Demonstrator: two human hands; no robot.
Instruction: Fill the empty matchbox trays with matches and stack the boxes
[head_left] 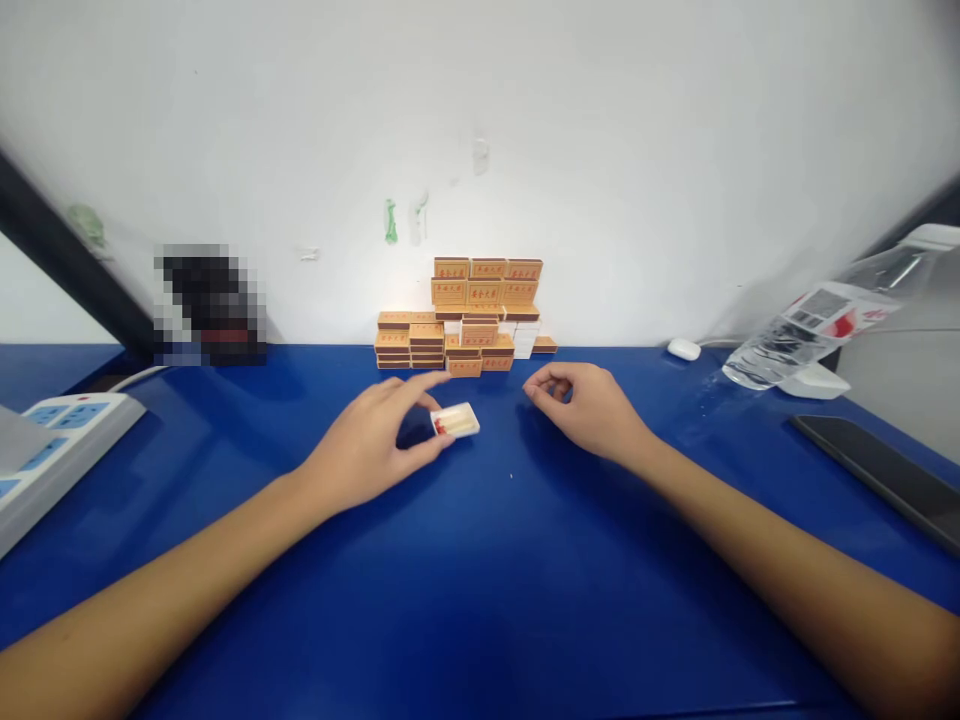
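Observation:
A small white matchbox tray [461, 421] with several red-tipped matches in it is in the middle of the blue table. My left hand [375, 435] holds it from the left, thumb at its near side and fingers at the far side, index finger raised. To the right, my right hand [581, 400] hovers over the table with thumb and fingertips pinched together. Whether something tiny is between those fingertips, I cannot make out. Beyond both hands, orange-yellow matchboxes [486, 292] are stacked against the wall, some flat and some upright.
A white power strip [82, 440] lies at the left, near a pixelated dark object [214, 305]. On the right are a tilted clear plastic bottle [817, 310], a white earbud case [684, 349] and a black phone [885, 470]. The pale wall [637, 180] bounds the blue table [480, 580].

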